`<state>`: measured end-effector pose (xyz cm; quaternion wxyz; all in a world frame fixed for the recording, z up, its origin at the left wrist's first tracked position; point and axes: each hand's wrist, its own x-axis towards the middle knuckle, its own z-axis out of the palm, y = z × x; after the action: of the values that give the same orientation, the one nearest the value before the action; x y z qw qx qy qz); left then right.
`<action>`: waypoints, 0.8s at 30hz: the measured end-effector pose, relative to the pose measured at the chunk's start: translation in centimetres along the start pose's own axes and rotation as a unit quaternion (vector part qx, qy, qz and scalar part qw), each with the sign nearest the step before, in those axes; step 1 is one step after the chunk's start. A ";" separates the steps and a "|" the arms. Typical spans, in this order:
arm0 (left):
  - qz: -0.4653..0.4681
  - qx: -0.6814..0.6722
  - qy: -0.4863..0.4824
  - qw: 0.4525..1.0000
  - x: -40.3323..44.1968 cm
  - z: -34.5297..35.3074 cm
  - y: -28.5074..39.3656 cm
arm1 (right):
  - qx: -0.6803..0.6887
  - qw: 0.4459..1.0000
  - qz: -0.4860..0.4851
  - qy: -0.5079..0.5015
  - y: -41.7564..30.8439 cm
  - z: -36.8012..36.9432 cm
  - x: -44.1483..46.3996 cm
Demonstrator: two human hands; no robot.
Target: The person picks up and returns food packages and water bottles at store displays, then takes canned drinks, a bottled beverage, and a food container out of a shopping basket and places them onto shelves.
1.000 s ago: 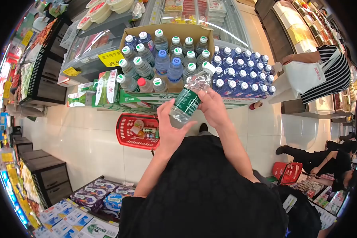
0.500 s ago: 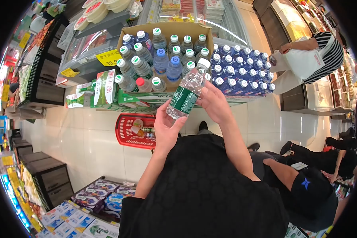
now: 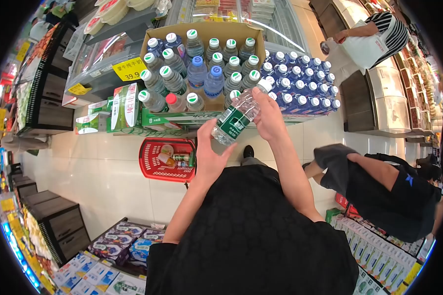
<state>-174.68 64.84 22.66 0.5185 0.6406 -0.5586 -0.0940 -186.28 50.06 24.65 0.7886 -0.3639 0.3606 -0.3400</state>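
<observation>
A clear bottle with a green label and white cap [image 3: 235, 120] is tilted, its cap toward the upper right. My right hand [image 3: 269, 115] grips it near the neck. At its lower end is my left hand [image 3: 212, 152], thumb and fingers around the base. Behind them stands a cardboard box [image 3: 211, 29] with several bottles, mostly white-and-green capped, two blue-capped and one red-capped [image 3: 175, 102]. To its right are rows of blue bottles with white caps [image 3: 300, 86].
A red basket [image 3: 150, 164] with a few goods is on the floor at left. Milk cartons [image 3: 124, 105] stand beside the box. One person in dark clothes [image 3: 379, 182] is at right, another in stripes [image 3: 391, 37] at upper right. Stacked packs [image 3: 115, 241] lie lower left.
The bottle has turned in my hands and its label faces differently. The striped-top person has moved up and away. The person in dark clothes has come further into view at right.
</observation>
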 end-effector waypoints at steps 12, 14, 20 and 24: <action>-0.270 -0.398 -0.070 0.874 1.2 -0.1 -1.5 | -0.004 0.997 -0.046 -0.056 -1.1 0.0 -0.6; -0.259 -0.382 -0.074 0.884 1.2 0.1 -1.7 | -0.095 0.994 -0.039 -0.024 -1.2 -0.5 -0.7; -0.199 -0.246 -0.090 0.945 1.5 -0.2 -3.2 | -0.206 0.978 -0.039 0.009 -2.5 0.6 -0.9; -0.254 -0.205 -0.056 0.944 -0.8 -2.1 -7.7 | -0.292 0.937 -0.191 0.018 -0.5 2.9 0.7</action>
<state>-168.74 65.49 17.33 0.5652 0.6348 -0.3743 -0.3709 -183.69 50.21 26.25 0.5612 -0.6341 0.3820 -0.3702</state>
